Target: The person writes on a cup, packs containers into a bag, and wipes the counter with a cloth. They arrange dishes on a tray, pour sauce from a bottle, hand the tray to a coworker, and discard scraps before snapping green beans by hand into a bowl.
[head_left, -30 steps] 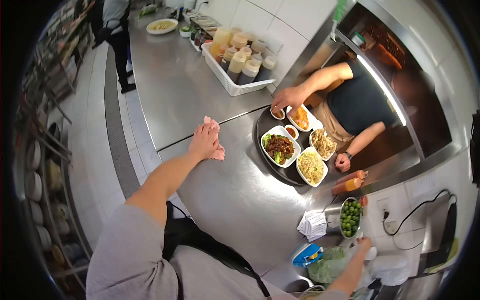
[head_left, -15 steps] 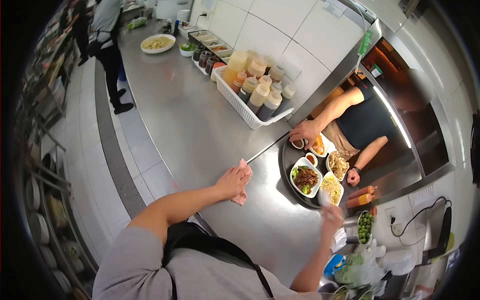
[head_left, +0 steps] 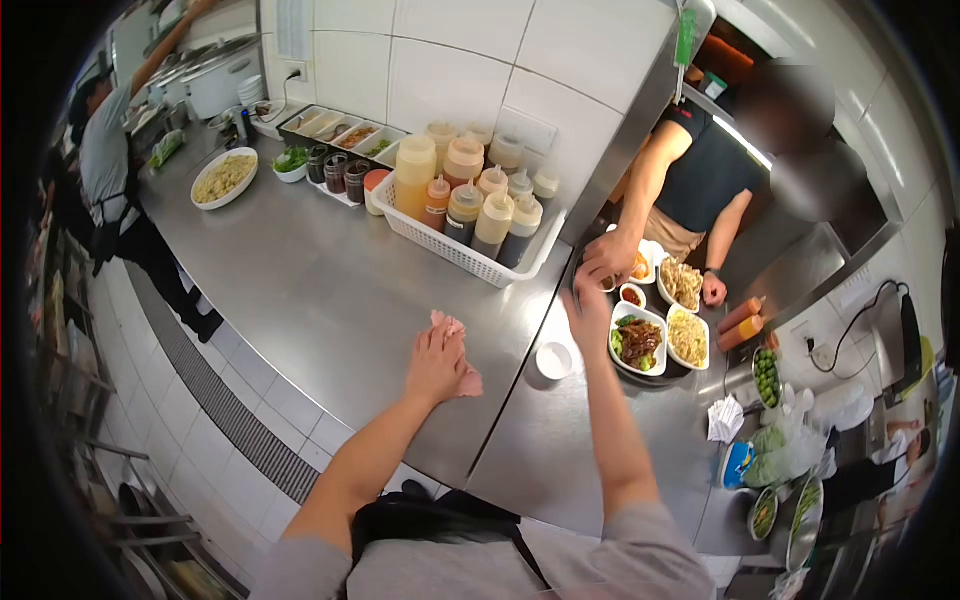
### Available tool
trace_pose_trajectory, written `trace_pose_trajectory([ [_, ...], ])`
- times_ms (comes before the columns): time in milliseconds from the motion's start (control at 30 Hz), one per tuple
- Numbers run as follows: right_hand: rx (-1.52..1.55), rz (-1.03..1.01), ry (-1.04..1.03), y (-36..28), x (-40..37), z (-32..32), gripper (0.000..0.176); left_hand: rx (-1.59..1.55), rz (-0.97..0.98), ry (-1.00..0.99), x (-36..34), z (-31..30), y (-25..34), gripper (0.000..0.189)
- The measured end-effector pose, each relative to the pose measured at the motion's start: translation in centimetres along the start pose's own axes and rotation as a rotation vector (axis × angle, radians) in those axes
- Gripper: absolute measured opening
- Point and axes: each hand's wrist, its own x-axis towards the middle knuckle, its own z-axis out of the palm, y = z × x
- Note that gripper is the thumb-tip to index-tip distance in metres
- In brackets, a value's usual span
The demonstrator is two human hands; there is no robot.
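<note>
My left hand (head_left: 437,362) presses a pink cloth (head_left: 468,383) onto the steel counter. Reaching to the left edge of a round dark tray (head_left: 578,283), my right hand (head_left: 588,312) is blurred, its fingers close to a co-worker's hand (head_left: 612,256). A white cup (head_left: 553,361) stands on the counter just left of my right forearm. On the tray are a bowl of dark meat and greens (head_left: 637,340), a bowl of yellow rice (head_left: 688,336), a bowl of pale fried food (head_left: 681,284) and a small cup of red sauce (head_left: 632,295).
A white basket (head_left: 450,250) of squeeze bottles stands by the wall, near a topping tray (head_left: 345,130) and a noodle plate (head_left: 224,178). Red bottles (head_left: 741,322), green limes (head_left: 767,378) and plastic bags (head_left: 785,450) are on the right. Another person (head_left: 110,170) stands far left.
My right hand has moved from the tray's near right side to its left edge. The white cup now shows on the counter. The view has turned; my left hand remains on the cloth.
</note>
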Motion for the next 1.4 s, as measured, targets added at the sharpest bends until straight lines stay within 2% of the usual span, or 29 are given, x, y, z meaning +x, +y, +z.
trace_pose_trajectory([
  [33,0.216,0.327,0.069,-1.4,4.0,0.6,0.048,0.001,0.011,-0.014,0.0,0.0,-0.1,0.042],
  [67,0.424,0.384,0.119,1.1,7.4,2.9,0.049,-0.018,-0.010,-0.043,0.0,-0.1,-0.1,0.044],
  [100,0.560,0.508,0.062,2.3,10.5,4.2,0.053,-0.037,-0.033,-0.066,0.1,-0.1,-0.1,0.047],
  [133,0.598,0.632,0.073,3.5,13.0,6.3,0.061,-0.031,-0.025,-0.064,0.2,-0.1,-0.2,0.047],
  [167,0.604,0.628,0.079,4.4,14.7,7.9,0.061,-0.035,-0.041,-0.105,0.1,-0.2,-0.2,0.049],
  [233,0.779,0.878,-0.137,5.3,17.6,10.3,0.059,-0.032,-0.057,-0.139,0.0,0.1,-0.5,0.051],
  [267,0.789,0.852,-0.374,5.9,18.7,10.5,0.059,-0.005,-0.047,-0.138,0.0,0.3,-0.5,0.052],
  [367,0.893,0.905,-0.358,5.4,19.9,10.6,0.056,0.025,-0.040,-0.145,0.3,0.1,-0.4,0.051],
  [433,0.814,0.902,-0.316,5.0,20.3,10.8,0.056,0.025,-0.048,-0.156,0.6,0.2,-0.4,0.049],
  [500,0.719,0.935,-0.274,4.5,20.6,10.5,0.060,0.003,-0.056,-0.155,1.1,0.5,-0.5,0.045],
  [633,0.740,0.947,-0.330,6.3,20.6,10.9,0.067,-0.008,-0.074,-0.133,1.1,0.3,-0.1,0.042],
  [700,0.740,0.845,-0.283,6.1,20.4,10.5,0.073,-0.022,-0.057,-0.106,1.2,0.4,-0.2,0.041],
  [733,0.549,0.854,-0.229,4.8,20.2,9.7,0.069,-0.023,-0.053,-0.098,1.4,0.5,-0.3,0.041],
  [767,0.547,0.852,-0.229,4.7,19.9,9.5,0.069,-0.020,-0.057,-0.098,1.3,0.4,-0.2,0.040],
  [833,0.230,0.626,-0.133,4.5,19.4,8.7,0.059,-0.023,-0.058,-0.095,0.9,0.6,-0.2,0.040],
  [867,0.222,0.623,-0.128,4.5,19.0,8.0,0.059,-0.034,-0.044,-0.063,0.8,0.8,-0.3,0.041],
  [933,0.172,0.477,0.008,3.2,18.5,6.6,0.049,-0.049,-0.029,-0.021,1.1,0.9,-0.4,0.042],
  [967,0.217,0.473,0.063,2.9,18.4,5.3,0.047,-0.036,-0.032,-0.016,1.0,0.9,-0.4,0.041],
  [1033,0.237,0.310,0.175,2.2,18.7,2.3,0.042,-0.038,-0.034,-0.012,0.9,0.9,-0.5,0.040],
  [1100,0.276,0.270,0.137,-0.5,18.2,-3.2,0.031,-0.086,0.004,0.013,0.8,1.1,-0.8,0.038],
  [1167,0.609,0.238,0.285,-0.1,17.7,-6.4,0.029,-0.089,-0.005,-0.014,0.9,0.9,-0.6,0.040],
  [1233,1.099,0.144,0.510,-1.5,16.9,-9.6,0.032,-0.092,0.004,-0.041,0.9,0.9,-0.6,0.042],
  [1267,1.318,0.225,0.556,-2.5,15.8,-10.6,0.036,-0.064,-0.001,-0.039,0.9,0.9,-0.6,0.042],
  [1300,1.226,0.260,0.628,-4.7,14.5,-11.9,0.042,-0.035,-0.007,-0.039,0.9,1.0,-0.5,0.043],
  [1367,1.158,0.248,0.651,-4.0,10.9,-13.4,0.046,-0.025,0.019,-0.039,0.7,0.8,-0.4,0.043],
  [1400,1.122,0.324,0.607,-5.4,8.6,-14.4,0.045,0.000,0.026,-0.027,0.8,0.7,-0.4,0.043],
])
